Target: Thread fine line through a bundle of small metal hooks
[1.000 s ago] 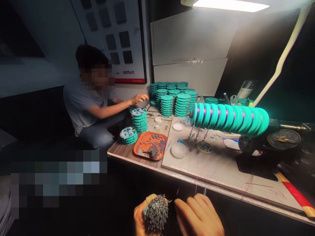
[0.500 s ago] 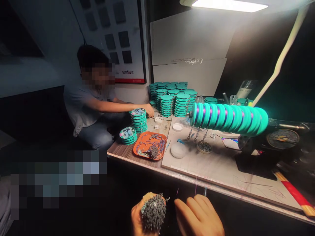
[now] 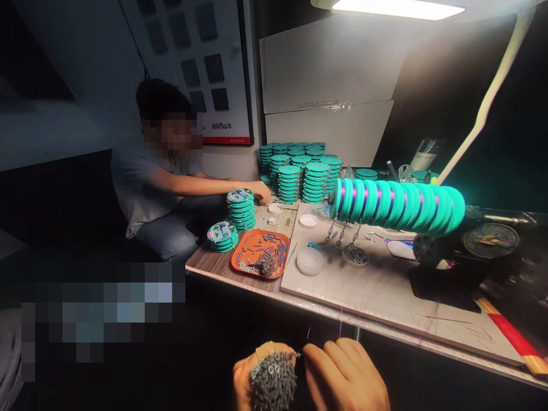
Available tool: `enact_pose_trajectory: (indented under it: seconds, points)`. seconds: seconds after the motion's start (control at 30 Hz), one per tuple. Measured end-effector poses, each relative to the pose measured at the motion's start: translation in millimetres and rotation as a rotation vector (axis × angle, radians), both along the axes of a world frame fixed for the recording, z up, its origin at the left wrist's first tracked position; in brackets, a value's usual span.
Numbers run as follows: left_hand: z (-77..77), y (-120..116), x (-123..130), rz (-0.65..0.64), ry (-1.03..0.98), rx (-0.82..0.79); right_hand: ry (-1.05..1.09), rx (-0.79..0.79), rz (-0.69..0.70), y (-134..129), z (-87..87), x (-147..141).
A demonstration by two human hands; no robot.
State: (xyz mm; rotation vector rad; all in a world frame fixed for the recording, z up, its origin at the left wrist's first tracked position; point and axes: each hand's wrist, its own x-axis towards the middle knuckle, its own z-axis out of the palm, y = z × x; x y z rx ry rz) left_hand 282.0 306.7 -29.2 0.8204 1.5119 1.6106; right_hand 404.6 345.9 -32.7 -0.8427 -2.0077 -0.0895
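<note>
At the bottom middle, my left hand (image 3: 242,374) is closed around a bristly bunch of small dark grey pieces (image 3: 274,383). My right hand (image 3: 346,374), knuckles up, is closed beside it, its fingertips close to the bunch's upper edge. A thin purple line (image 3: 341,326) rises from behind the right hand toward the table; the fingers seem to pinch it, though their tips are hidden. Behind that hand a short dark ribbed rod (image 3: 358,332) sticks up. Above, a row of turquoise spools wound with purple line (image 3: 398,206) sits on a horizontal shaft.
An orange tray (image 3: 238,268) of small parts lies on the table beside turquoise spool stacks (image 3: 242,211). Near the board (image 3: 377,302) stand a round dish of beads (image 3: 355,257) and a white lid (image 3: 309,261). A co-worker's hand (image 3: 260,192) reaches in from the left.
My left hand has shifted right and slightly down with the bristly bunch, so its edge is now close to my right fingertips. My right hand has barely moved.
</note>
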Motion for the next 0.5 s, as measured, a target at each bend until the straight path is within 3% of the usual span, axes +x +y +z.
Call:
enact_pose_trajectory:
  seconds: [0.13, 0.23, 0.3, 0.37, 0.5]
  points:
    - [-9.9, 6, -5, -0.159, -0.195, 0.064, 0.135, 0.000, 0.034, 3, 0.3, -2]
    - [-5.2, 6, -4, -0.112, -0.265, 0.064, 0.100, 0.024, 0.114, 7, 1.5, 0]
    - [2.8, 3, -3, 0.025, -0.183, 0.025, 0.035, 0.060, 0.177, 9, 1.8, 1]
    - [13.8, 0, -5, 0.070, -0.068, -0.001, 0.029, 0.067, 0.186, 10, 2.4, 2]
    - [43.0, 23, -29, -0.067, 0.296, 0.028, 0.060, 0.063, 0.166, 14, 12.1, 7]
